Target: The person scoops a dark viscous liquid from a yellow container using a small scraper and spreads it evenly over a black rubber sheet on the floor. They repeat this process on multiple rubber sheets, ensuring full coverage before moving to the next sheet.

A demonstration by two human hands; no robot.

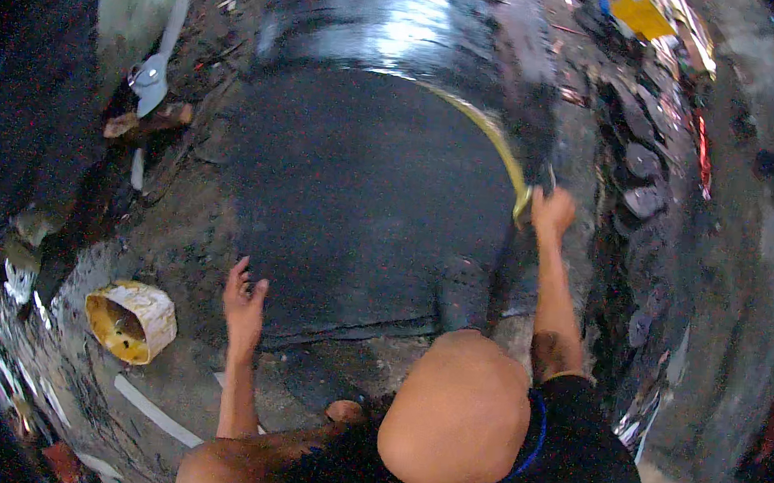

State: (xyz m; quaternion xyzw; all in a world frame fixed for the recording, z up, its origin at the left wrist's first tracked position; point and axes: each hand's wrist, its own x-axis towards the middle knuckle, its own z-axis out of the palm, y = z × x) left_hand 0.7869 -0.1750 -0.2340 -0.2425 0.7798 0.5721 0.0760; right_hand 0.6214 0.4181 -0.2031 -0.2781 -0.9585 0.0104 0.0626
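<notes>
A broad dark sheet (364, 184) lies on the ground in front of me, matte over its near part. Beyond a curved line a glossy black surface (360, 28) catches a bright reflection. Along the right of that curve runs a narrow yellow strip (497, 143), its exact kind unclear. My right hand (553, 210) is closed at the strip's lower end, by the sheet's right side; a small pale piece juts above the fingers. Beside the sheet's near left edge, my left hand (245, 298) has its fingers apart and loosely bent, with nothing seen in it.
A stained white and yellow bucket (157, 324) lies tipped on its side at the left. Farther up are a brick-like block (147, 121) and a pale long-handled tool (153, 78). Dark lumps (644, 163) line the right side, below a yellow box (642, 14) at the upper right.
</notes>
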